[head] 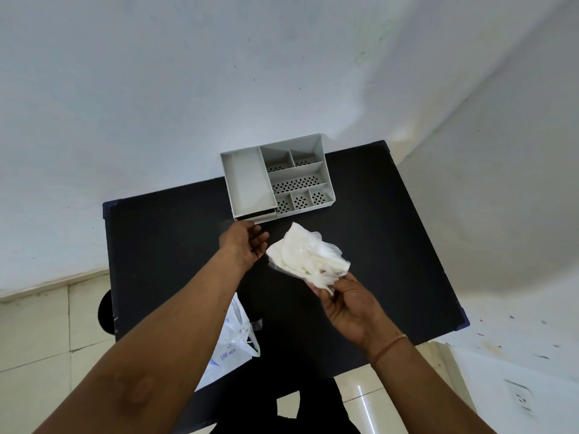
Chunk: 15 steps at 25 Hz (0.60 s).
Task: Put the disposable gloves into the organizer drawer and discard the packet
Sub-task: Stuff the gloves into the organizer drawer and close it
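A crumpled bunch of clear disposable gloves (305, 255) hangs above the black table (163, 245), pinched at its near end by my right hand (347, 305). My left hand (242, 244) is just in front of the grey organizer (275, 177), fingers apart and holding nothing, close to the drawer front (255, 218) at the organizer's lower left. The drawer looks slightly pulled out. The clear printed packet (232, 339) lies flat on the near part of the table, partly hidden under my left forearm.
The organizer stands at the table's far edge against a white wall (188, 73), with several perforated compartments on top. Tiled floor shows left and right of the table. A wall socket (520, 397) is at the lower right.
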Motion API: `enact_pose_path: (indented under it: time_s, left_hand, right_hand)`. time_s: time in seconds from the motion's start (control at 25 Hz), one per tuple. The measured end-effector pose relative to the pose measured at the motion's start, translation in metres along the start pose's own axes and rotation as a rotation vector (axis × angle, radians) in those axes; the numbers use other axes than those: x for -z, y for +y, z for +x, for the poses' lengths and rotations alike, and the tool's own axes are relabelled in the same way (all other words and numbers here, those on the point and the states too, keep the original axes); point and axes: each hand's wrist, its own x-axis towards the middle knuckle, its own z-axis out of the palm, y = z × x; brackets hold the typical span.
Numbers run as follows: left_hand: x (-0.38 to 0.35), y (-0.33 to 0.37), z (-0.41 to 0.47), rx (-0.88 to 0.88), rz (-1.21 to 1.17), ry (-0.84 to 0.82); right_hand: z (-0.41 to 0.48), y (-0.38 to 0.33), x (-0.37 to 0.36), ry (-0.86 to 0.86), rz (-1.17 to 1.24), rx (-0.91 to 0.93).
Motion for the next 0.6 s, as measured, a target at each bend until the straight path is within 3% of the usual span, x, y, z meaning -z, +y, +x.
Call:
enact_pose_path:
  time_s: [0.16, 0.6]
  left_hand:
    - [0.004, -0.006, -0.002, -0.016, -0.058, -0.048]
    - [-0.003, -0.005, -0.003, -0.091, -0.095, 0.014]
  right_hand:
    - [-0.005, -0.003, 0.002, 0.018, -0.015, -0.007]
    - [0.000, -0.005, 0.012, 0.028, -0.066, -0.026]
